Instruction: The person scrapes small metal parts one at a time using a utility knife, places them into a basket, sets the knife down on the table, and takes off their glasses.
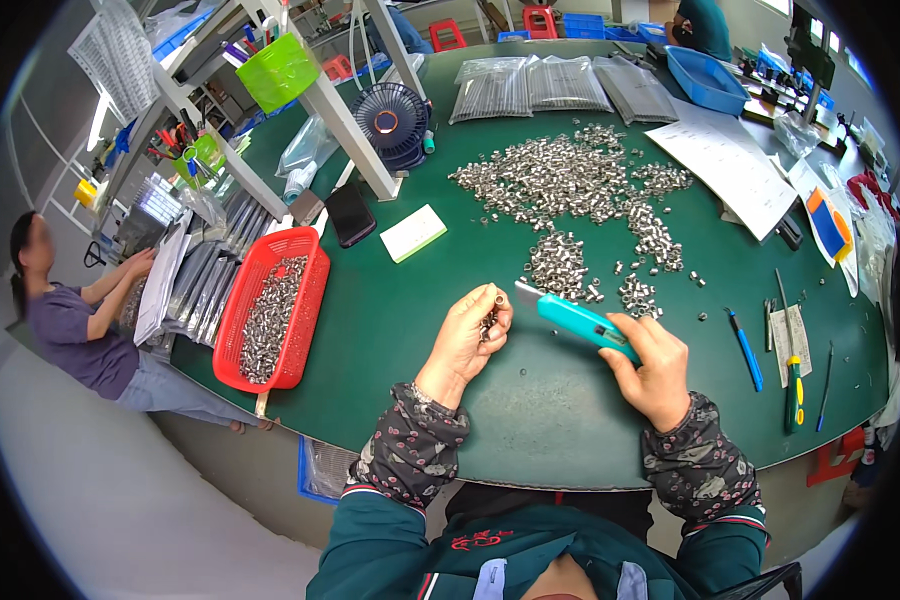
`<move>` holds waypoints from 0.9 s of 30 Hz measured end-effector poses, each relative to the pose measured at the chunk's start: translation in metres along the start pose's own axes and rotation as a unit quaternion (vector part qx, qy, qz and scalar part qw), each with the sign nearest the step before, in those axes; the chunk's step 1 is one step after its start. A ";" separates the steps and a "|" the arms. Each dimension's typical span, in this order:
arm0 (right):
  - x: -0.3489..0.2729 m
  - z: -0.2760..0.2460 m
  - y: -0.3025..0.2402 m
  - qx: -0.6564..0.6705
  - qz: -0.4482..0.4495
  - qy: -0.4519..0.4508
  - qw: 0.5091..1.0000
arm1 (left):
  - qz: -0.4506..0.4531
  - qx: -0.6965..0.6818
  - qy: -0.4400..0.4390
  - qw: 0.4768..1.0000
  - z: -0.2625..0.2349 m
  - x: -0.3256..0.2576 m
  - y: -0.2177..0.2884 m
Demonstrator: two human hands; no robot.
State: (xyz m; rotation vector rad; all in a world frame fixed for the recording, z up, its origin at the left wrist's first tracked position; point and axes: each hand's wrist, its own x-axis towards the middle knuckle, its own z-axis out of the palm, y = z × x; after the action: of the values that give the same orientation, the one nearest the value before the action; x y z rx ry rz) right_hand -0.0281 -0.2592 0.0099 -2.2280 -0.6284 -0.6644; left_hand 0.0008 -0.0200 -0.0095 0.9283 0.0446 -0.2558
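Observation:
My left hand (470,333) is curled round several small metal rings, one of them raised between thumb and forefinger. In my right hand (652,368) is a teal utility knife (582,321), its short blade pointing left toward the held ring, with a small gap between them. Beyond my hands lies a small heap of metal rings (557,265), with a smaller cluster (638,297) to its right. A much larger spread of the same rings (560,175) covers the table farther back.
A red basket (316,290) with metal pieces stands at left, near a black phone (350,214) and a small fan (390,122). At right lie a blue pen-like tool (746,350) and a yellow-green screwdriver (794,395). Another person (80,330) stands at far left.

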 end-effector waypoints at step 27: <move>-0.004 -0.009 -0.027 0.010 -0.081 -0.238 0.968 | 0.125 -0.092 0.047 0.987 -0.030 0.005 0.010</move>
State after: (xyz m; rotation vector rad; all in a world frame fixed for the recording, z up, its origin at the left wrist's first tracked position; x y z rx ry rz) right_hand -0.0502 -0.2500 0.0263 -2.3470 -1.0567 -0.1894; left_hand 0.0101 0.0084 -0.0202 0.7520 0.0370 0.0247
